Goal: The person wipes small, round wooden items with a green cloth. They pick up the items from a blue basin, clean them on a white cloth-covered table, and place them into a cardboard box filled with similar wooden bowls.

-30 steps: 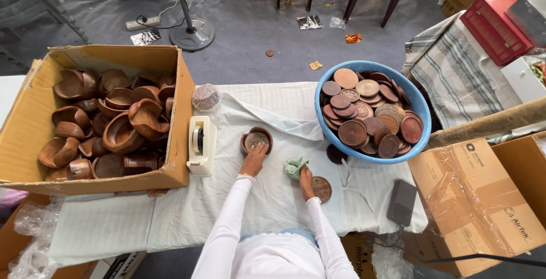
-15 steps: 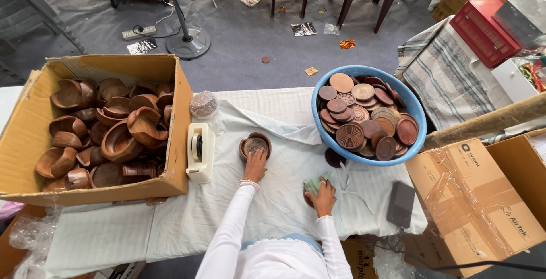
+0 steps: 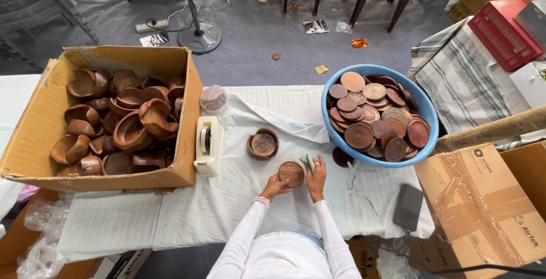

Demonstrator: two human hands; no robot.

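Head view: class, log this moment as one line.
left hand: holds round wooden disc | right hand: green cloth, on disc | blue basin: discs

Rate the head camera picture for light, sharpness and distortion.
Head view: soft, even daylight with faint shadows only; the wooden disc between the left hand and right hand is sharp; wide-angle bending curves the cardboard box and white tablecloth edges; mild shine on the blue basin rim.
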